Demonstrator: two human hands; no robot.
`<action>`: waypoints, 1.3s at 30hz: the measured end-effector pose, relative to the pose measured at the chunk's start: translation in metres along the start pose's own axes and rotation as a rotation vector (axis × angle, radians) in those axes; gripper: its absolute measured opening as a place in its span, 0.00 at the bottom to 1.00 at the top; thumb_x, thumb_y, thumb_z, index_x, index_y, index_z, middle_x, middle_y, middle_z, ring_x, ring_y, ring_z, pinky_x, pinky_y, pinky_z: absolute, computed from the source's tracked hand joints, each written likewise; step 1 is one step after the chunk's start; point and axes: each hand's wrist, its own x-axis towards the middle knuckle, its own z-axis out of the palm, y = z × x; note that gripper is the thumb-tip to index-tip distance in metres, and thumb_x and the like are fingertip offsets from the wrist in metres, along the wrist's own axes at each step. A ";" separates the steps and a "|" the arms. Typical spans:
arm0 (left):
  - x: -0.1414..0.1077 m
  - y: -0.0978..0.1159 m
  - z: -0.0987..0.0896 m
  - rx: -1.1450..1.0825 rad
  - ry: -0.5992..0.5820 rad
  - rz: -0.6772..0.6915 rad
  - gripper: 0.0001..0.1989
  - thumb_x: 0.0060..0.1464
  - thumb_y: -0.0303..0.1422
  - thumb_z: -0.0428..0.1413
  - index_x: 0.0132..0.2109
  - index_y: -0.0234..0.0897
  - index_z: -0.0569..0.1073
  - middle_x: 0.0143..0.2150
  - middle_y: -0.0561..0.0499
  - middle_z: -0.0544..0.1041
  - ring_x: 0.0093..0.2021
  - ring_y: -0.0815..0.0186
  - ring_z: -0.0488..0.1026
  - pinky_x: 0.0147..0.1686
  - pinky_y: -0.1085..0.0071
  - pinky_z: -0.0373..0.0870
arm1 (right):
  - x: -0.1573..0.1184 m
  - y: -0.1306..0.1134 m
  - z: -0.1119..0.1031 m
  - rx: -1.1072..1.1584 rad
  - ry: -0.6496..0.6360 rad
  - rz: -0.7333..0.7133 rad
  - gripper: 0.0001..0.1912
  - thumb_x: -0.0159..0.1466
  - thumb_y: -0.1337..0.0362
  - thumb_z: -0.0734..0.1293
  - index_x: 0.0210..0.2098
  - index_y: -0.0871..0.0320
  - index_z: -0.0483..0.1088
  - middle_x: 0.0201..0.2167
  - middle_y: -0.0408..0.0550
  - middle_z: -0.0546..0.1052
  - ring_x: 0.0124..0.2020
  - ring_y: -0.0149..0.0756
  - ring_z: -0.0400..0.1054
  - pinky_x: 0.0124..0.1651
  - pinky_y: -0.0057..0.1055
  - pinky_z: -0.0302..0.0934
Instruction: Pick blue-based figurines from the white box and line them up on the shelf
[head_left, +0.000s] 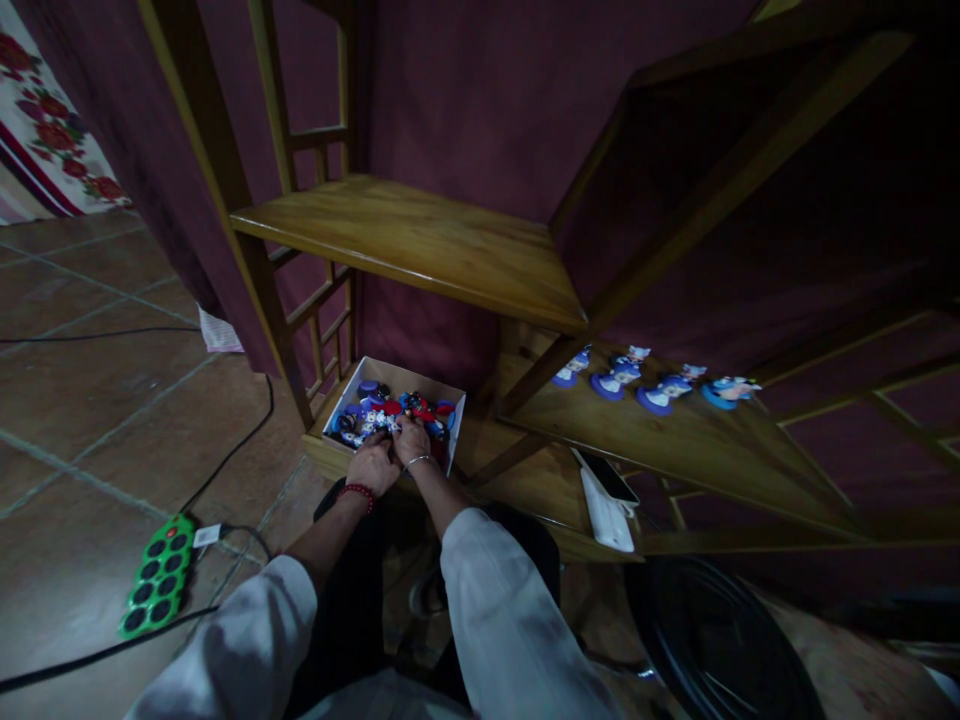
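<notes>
A white box (459,425) on the low wooden shelf holds several small figures (371,415) in blue, purple, red and white. My left hand (374,465), with a red bead bracelet at the wrist, reaches over the box's near edge. Beside it, my right hand (412,440), wearing a thin bracelet, is over the figures, and the two hands nearly touch. The fingers of both hands are curled down among the figures; what they hold, if anything, is too small and dark to make out.
Several figures on round bases (660,400) stand on the shelf to the right. A phone (609,475) and a white object (606,520) lie below them. A green power strip (159,575) with cables is on the tiled floor. Shelf posts and an upper board (420,240) surround the box.
</notes>
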 end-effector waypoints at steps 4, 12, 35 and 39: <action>0.001 -0.002 0.002 0.017 -0.019 0.009 0.16 0.49 0.31 0.47 0.44 0.33 0.72 0.52 0.43 0.70 0.57 0.63 0.59 0.56 0.70 0.54 | 0.003 0.004 0.005 0.066 0.033 0.027 0.12 0.57 0.67 0.61 0.40 0.56 0.68 0.38 0.50 0.72 0.40 0.34 0.65 0.42 0.28 0.57; 0.002 -0.002 0.000 0.081 -0.074 0.054 0.15 0.50 0.31 0.46 0.43 0.35 0.72 0.53 0.45 0.69 0.58 0.64 0.57 0.57 0.71 0.50 | 0.004 0.008 0.015 0.213 0.101 0.028 0.09 0.56 0.69 0.61 0.37 0.57 0.68 0.38 0.46 0.74 0.41 0.31 0.66 0.44 0.25 0.57; 0.004 -0.003 0.009 0.072 -0.090 0.157 0.15 0.51 0.32 0.45 0.43 0.39 0.73 0.48 0.52 0.73 0.57 0.68 0.59 0.59 0.69 0.45 | -0.014 0.039 -0.027 -0.232 -0.008 -0.076 0.24 0.53 0.60 0.65 0.50 0.52 0.62 0.48 0.52 0.65 0.52 0.43 0.55 0.46 0.33 0.53; 0.004 -0.001 0.008 0.072 -0.094 0.145 0.16 0.50 0.32 0.45 0.42 0.39 0.73 0.48 0.51 0.73 0.57 0.68 0.59 0.59 0.70 0.44 | -0.014 0.039 -0.028 -0.067 0.010 -0.040 0.28 0.50 0.53 0.67 0.50 0.49 0.61 0.44 0.49 0.70 0.45 0.41 0.63 0.41 0.30 0.57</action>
